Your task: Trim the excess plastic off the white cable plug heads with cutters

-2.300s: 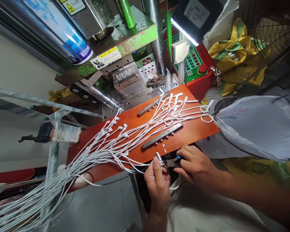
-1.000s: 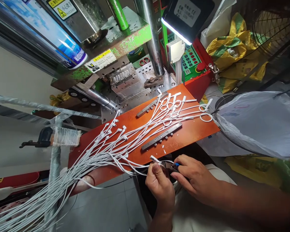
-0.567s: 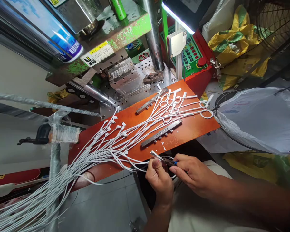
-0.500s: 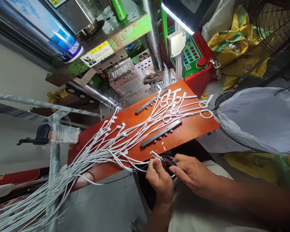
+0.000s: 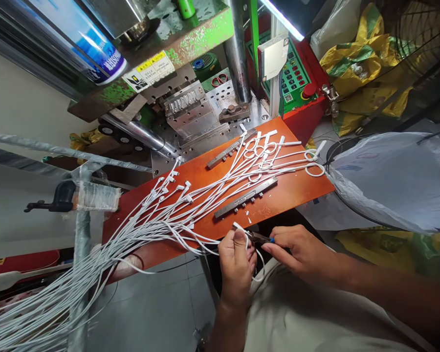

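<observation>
My left hand is closed on a white cable, its thumb on top. The cable's white plug end sticks out above the thumb, and the cable loops down to the right of the fingers. In my right hand are cutting pliers with a bit of blue handle showing; their jaws are close to the cable beside my left fingers. Whether the jaws touch it I cannot tell. Just beyond, on the orange board, lies a bundle of white cables.
Two metal bars with pegs, a near one and a far one, lie on the board. Behind stands a press with a metal mould and a red control box. A lined bin is at right, a clamp at left.
My left hand has turned a little, so the plug end points more up and left. The pliers have drawn slightly back to the right, and more of the cable loop shows.
</observation>
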`<act>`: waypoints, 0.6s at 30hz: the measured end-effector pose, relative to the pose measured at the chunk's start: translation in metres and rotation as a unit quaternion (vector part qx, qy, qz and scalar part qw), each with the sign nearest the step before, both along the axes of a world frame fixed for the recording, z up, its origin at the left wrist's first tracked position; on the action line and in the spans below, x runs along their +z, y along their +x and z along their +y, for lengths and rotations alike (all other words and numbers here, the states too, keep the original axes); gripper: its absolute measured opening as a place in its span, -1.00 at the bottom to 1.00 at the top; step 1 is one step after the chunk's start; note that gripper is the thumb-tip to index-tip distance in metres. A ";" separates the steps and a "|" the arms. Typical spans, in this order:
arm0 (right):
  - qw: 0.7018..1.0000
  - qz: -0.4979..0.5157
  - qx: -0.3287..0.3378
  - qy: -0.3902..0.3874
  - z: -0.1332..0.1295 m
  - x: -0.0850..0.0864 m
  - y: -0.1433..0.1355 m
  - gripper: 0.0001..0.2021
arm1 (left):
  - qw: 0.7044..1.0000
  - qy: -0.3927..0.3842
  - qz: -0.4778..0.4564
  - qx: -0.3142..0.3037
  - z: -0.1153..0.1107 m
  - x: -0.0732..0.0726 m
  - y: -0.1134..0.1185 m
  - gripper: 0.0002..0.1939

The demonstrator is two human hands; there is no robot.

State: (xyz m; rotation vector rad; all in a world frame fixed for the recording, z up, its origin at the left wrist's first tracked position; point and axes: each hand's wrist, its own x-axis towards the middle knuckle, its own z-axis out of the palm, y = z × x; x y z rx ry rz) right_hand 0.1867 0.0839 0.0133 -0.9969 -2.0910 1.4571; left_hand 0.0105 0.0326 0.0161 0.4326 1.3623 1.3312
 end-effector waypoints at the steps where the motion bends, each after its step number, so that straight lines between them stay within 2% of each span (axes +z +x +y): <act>1: 0.997 0.023 0.018 -0.070 0.003 0.002 0.003 -0.32 | 0.999 -0.003 -0.024 -0.029 0.000 -0.001 -0.004 -0.30; 3: 0.969 0.070 0.058 -0.231 0.008 0.004 0.008 -0.27 | 0.992 0.006 -0.072 -0.105 -0.001 -0.002 -0.015 -0.30; 5: 0.918 0.109 0.086 -0.372 0.009 0.003 0.011 -0.22 | 0.978 0.027 -0.120 -0.171 -0.001 -0.003 -0.023 -0.33; 7: 0.885 0.132 0.092 -0.437 0.006 0.002 0.011 -0.19 | 0.970 0.041 -0.139 -0.198 0.000 -0.004 -0.026 -0.36; 8: 0.891 0.132 0.080 -0.427 0.004 0.002 0.010 -0.19 | 0.972 0.045 -0.128 -0.190 0.000 -0.005 -0.025 -0.36; 9: 0.911 0.126 0.061 -0.387 0.001 0.002 0.009 -0.21 | 0.979 0.047 -0.106 -0.169 0.000 -0.006 -0.022 -0.36; 11: 0.964 0.092 0.014 -0.250 -0.006 0.003 0.004 -0.27 | 0.993 0.053 -0.039 -0.094 -0.002 -0.008 -0.013 -0.36; 12: 0.981 0.073 -0.007 -0.181 -0.009 0.003 0.002 -0.31 | 0.997 0.057 -0.004 -0.052 -0.003 -0.010 -0.007 -0.36; 14: 0.995 0.046 -0.032 -0.087 -0.017 0.003 -0.004 -0.36 | 0.996 0.062 0.064 0.023 -0.006 -0.015 0.003 -0.35; 16: 0.998 0.026 -0.043 -0.042 -0.023 0.001 -0.009 -0.38 | 0.984 0.063 0.149 0.076 -0.007 -0.019 0.010 -0.35; 18: 0.998 0.011 -0.057 -0.010 -0.026 -0.001 -0.012 -0.39 | 0.958 0.069 0.256 0.107 -0.007 -0.022 0.013 -0.36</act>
